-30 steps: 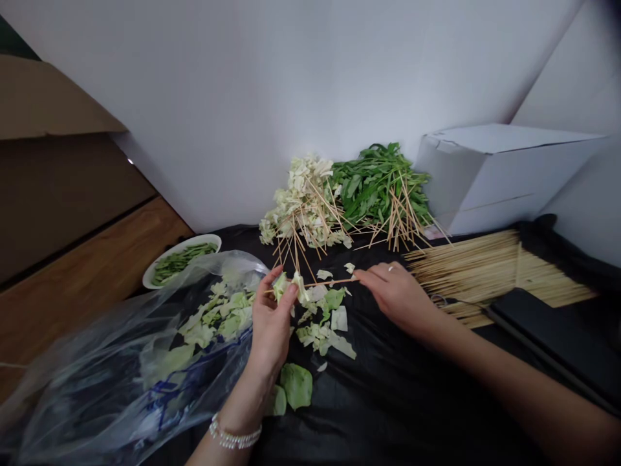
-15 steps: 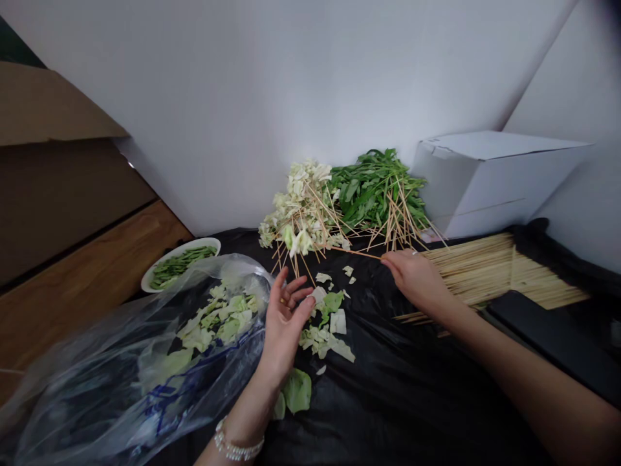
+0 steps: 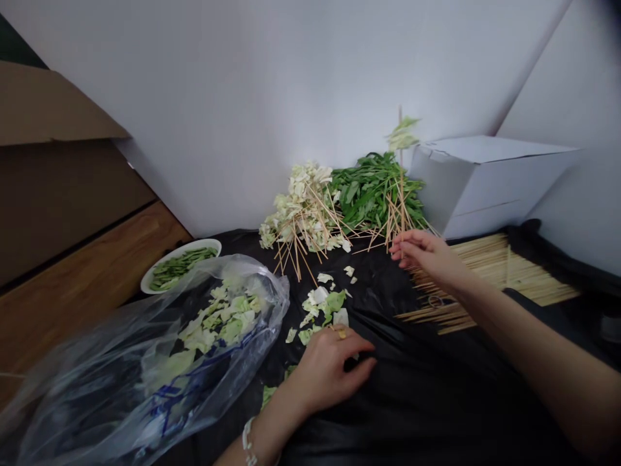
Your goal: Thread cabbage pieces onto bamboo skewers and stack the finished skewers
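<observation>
Pinching a loaded skewer [image 3: 402, 139] upright, the right hand [image 3: 429, 255] stood near the pile [image 3: 303, 207] of finished ones. The left hand [image 3: 330, 369] lay palm down on the cloth [image 3: 412, 401] beside loose cabbage [image 3: 321, 301], fingers curled, grip unclear. Setting the skewer aside seemed in hand; the next move would need a bare stick [image 3: 485, 272] and leaves.

We note one bamboo skewer [image 3: 400, 169], near upright, its lower end in the right hand [image 3: 427, 256], pale cabbage [image 3: 402, 134] threaded at its top. Loose cabbage pieces [image 3: 322, 304] lie on the counter [image 3: 417, 395].
</observation>
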A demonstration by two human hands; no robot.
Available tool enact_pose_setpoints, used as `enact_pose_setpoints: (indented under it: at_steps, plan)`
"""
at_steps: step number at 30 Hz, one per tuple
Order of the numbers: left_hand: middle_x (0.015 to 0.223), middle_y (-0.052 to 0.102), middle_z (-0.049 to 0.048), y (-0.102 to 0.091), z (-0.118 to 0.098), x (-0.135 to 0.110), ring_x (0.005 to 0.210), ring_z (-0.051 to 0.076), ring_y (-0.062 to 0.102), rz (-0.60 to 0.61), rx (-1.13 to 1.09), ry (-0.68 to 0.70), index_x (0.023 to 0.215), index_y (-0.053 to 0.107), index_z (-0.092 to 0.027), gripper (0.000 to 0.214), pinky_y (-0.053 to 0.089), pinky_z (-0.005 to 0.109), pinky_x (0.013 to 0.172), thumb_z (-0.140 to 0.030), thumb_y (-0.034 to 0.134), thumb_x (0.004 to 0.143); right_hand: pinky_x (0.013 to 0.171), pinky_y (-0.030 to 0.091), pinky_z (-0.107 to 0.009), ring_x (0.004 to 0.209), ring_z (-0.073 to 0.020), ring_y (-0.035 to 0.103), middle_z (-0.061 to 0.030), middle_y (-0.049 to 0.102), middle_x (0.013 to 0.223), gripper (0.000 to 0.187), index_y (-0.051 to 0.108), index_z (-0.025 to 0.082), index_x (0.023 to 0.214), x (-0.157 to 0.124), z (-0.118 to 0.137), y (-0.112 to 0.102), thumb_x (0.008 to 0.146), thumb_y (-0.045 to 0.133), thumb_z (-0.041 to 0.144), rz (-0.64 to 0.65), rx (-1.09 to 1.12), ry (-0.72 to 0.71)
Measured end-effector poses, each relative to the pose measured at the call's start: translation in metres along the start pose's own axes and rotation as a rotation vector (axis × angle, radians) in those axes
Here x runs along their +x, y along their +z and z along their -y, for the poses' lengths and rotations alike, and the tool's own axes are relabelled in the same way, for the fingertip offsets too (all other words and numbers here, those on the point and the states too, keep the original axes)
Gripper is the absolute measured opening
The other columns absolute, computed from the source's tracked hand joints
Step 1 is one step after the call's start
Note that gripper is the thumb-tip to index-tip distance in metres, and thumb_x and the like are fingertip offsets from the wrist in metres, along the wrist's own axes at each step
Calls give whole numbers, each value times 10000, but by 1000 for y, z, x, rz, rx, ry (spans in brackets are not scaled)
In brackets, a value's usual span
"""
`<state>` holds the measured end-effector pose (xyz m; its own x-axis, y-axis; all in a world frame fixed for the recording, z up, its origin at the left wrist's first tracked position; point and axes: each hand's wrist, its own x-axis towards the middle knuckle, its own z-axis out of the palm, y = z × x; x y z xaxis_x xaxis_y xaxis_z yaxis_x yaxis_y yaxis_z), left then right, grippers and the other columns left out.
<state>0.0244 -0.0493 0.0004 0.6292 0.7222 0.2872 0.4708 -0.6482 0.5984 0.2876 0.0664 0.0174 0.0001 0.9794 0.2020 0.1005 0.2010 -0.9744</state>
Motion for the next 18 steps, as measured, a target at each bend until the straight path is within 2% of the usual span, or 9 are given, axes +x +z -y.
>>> enact_pose_setpoints:
  at_steps: [5, 9, 13, 15, 18]
  plan:
    - [826, 731, 62, 1, 2, -1, 797, 189, 667, 15, 105, 55, 947, 721, -181, 152, 502, 289, 716, -206, 606, 850, 616, 558, -314, 759, -186, 676, -57, 683, 826, 109, 581, 249, 817, 23, -1, -33, 777, 665, 306, -168, 33, 33]
    - [808, 729, 55, -2, 1, -1, 782, 192, 666, -3, 144, 63, 923, 715, -193, 134, 496, 296, 710, -215, 600, 857, 501, 514, -299, 700, -217, 691, -52, 685, 745, 119, 514, 262, 820, 24, -14, -39, 820, 616, 323, -153, -91, 109]
    - [807, 725, 54, -1, 3, -2, 784, 190, 666, -3, 174, 91, 917, 709, -191, 135, 491, 292, 709, -214, 582, 876, 438, 472, -243, 644, -198, 691, -18, 668, 726, 118, 463, 259, 917, 26, -16, -15, 875, 528, 349, -73, -222, 91]
    - [804, 724, 53, 0, 4, -2, 775, 184, 661, -11, 196, 105, 913, 705, -196, 147, 489, 290, 708, -207, 560, 889, 434, 462, -218, 615, -170, 679, -3, 653, 721, 105, 441, 250, 950, 36, -9, 7, 905, 481, 337, -8, -327, 17]
    - [794, 723, 55, 1, 6, -2, 762, 179, 656, -26, 213, 112, 907, 703, -198, 157, 488, 288, 704, -198, 547, 896, 440, 450, -199, 585, -142, 662, -4, 637, 722, 52, 453, 233, 937, 63, 5, 46, 927, 446, 283, 38, -361, -22]
